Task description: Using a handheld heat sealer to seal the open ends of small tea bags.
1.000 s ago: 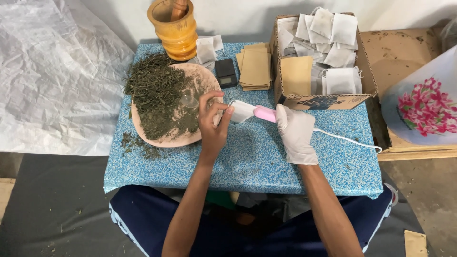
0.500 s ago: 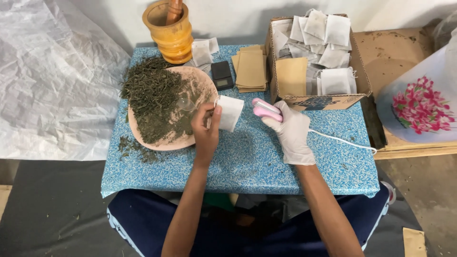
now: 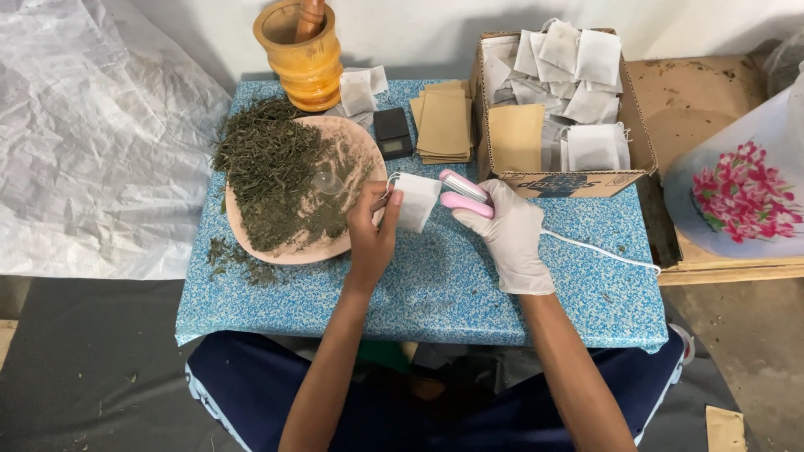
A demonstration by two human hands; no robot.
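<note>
My left hand (image 3: pixel 373 230) pinches a small white tea bag (image 3: pixel 416 201) by its edge, held upright above the blue speckled table (image 3: pixel 435 289). Just right of the bag, my right hand (image 3: pixel 512 234), in a white glove, grips a pink handheld sealer (image 3: pixel 462 194) with a white cord (image 3: pixel 599 251) trailing to the right. The sealer's tip is beside the bag's right edge. A pink plate (image 3: pixel 289 247) heaped with dried green leaves (image 3: pixel 272 172) and a clear spoon (image 3: pixel 328 182) lies left of my left hand.
A wooden mortar with pestle (image 3: pixel 303 52) stands at the back. Brown paper envelopes (image 3: pixel 444 125) and a small black scale (image 3: pixel 392 134) lie behind the plate. A cardboard box (image 3: pixel 578 180) of filled white bags sits back right. A floral bag (image 3: pixel 741 192) is at far right, white sheeting (image 3: pixel 92 142) at left.
My left hand has turned the tea bag upright and drawn it slightly left. The right hand with the sealer stays close beside it.
</note>
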